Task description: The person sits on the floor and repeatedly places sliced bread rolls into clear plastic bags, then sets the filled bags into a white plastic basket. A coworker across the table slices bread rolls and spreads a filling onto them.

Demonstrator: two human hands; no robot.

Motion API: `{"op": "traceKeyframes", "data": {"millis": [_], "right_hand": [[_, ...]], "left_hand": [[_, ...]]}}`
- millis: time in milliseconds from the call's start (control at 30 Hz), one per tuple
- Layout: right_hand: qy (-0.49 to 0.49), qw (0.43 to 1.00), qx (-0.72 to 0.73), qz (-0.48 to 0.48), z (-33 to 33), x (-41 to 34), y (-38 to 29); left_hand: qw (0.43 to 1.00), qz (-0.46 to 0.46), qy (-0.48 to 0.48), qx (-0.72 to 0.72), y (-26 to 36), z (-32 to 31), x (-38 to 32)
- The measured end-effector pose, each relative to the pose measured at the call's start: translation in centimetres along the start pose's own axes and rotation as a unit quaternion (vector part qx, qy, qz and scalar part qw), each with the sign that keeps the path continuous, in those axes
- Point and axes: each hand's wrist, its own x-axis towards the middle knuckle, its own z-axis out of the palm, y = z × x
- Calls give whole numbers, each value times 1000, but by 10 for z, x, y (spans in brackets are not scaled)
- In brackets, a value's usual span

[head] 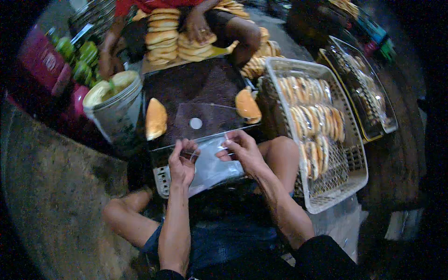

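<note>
Both hands are over a dark board (210, 80), at its near edge. My left hand (182, 162) has its fingers curled, with a clear film edge showing at the fingertips. My right hand (245, 150) pinches clear film between thumb and fingers. Beneath and between them spread clear plastic bags (213, 171), whose separate layers are hard to make out. A folded or half-round bread bun (156, 119) rests at the board's left edge, and another bun (247, 106) at its right. Between the buns are a white disc (195, 123) and a transparent sheet.
On the right, a white plastic basket (316, 206) holds rows of bagged filled buns (315, 120). A tub of pale cream (120, 84) stands left. Across the board, another person's hand (197, 28) touches stacked buns (162, 38); their other hand is at the tub. Further right is a clear lidded container (371, 91).
</note>
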Motion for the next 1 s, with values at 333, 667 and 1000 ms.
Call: {"op": "traceKeyframes", "data": {"millis": [333, 667, 1000], "right_hand": [[172, 854, -464, -162, 209, 124, 88], [125, 924, -331, -144, 66, 118, 15], [23, 983, -178, -48, -51, 11, -123]], "left_hand": [[691, 518, 461, 205, 188, -31, 5], [886, 355, 262, 146, 133, -76, 47], [858, 325, 107, 383, 76, 20, 32]]}}
